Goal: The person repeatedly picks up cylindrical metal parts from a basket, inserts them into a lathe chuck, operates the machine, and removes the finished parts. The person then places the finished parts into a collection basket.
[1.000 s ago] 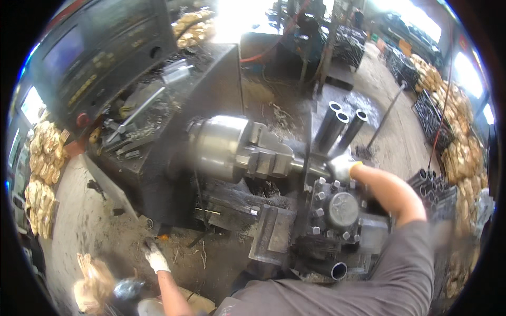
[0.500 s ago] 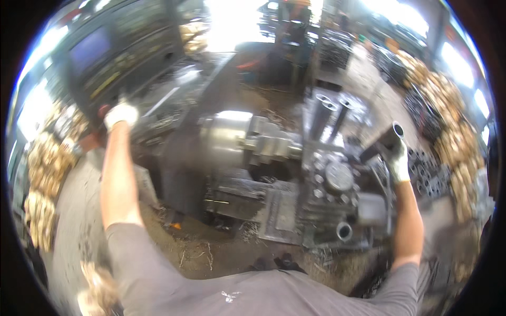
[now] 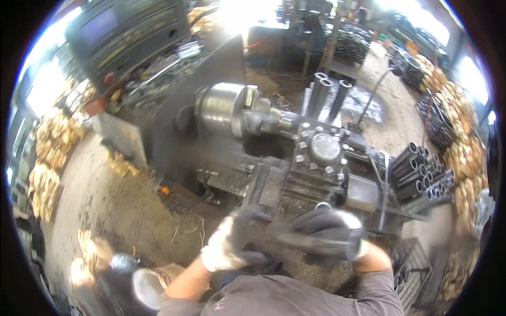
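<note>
In front of my body my right hand (image 3: 329, 226), in a white and dark grey glove, is closed round a dark metal tube (image 3: 340, 246). Motion smears the tube, which lies roughly level and points left. To its left my left hand (image 3: 232, 239), gloved alike, has thumb and fingers apart with nothing between them. Just beyond the right hand, the rim of another tube (image 3: 322, 206) shows. Farther off is a lathe with a shiny round chuck (image 3: 221, 108) and a square tool post (image 3: 325, 147) with several bolts.
Several tubes (image 3: 322, 95) stand upright behind the tool post. A stack of dark tubes (image 3: 421, 174) lies at the right. The machine's control panel (image 3: 105, 37) is at the far left. Bundled tan pieces (image 3: 466, 142) line the right side. A metal sheet (image 3: 124, 138) leans at the left.
My left hand has come from beside the red knob at the far left to in front of my body. My right hand has brought the tube from the right side inward and nearer.
</note>
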The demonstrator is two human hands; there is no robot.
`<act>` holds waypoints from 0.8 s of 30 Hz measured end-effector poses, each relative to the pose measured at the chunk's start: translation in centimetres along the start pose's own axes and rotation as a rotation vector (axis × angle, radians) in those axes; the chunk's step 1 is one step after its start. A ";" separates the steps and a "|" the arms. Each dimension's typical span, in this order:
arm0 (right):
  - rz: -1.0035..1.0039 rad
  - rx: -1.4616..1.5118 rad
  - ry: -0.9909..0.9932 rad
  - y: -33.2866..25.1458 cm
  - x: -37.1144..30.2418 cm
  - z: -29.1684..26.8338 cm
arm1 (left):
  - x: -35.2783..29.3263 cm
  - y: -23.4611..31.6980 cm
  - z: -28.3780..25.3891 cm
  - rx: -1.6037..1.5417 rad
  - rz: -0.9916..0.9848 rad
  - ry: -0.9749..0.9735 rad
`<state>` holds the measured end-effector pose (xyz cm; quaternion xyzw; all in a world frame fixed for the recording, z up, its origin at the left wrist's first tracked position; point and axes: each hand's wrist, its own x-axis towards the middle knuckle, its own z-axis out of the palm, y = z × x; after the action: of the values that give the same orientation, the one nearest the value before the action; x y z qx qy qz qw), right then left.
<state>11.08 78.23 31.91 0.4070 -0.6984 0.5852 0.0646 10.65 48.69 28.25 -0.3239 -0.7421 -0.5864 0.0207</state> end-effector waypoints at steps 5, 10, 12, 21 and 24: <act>0.407 0.171 -0.241 1.7 -0.3 10.0 | -12.2 -7.1 5.9 0.177 -0.372 -0.025; 0.447 0.165 -0.394 7.2 -4.6 20.1 | -34.1 -11.6 6.4 0.391 -1.265 0.130; 0.447 0.081 -0.552 10.0 -5.7 25.3 | -49.0 -12.9 8.7 0.455 -1.448 0.409; -0.025 0.039 -1.294 -2.0 -6.3 55.0 | -86.6 2.6 36.3 0.175 -2.314 1.784; -0.286 0.121 -1.491 -7.5 -8.0 63.2 | -87.0 4.0 44.8 0.058 -2.458 1.448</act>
<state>45.59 27.34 13.78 0.7840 -0.4643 0.1783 -0.3714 96.92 48.95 -17.98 0.8812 -0.3839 -0.2496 -0.1177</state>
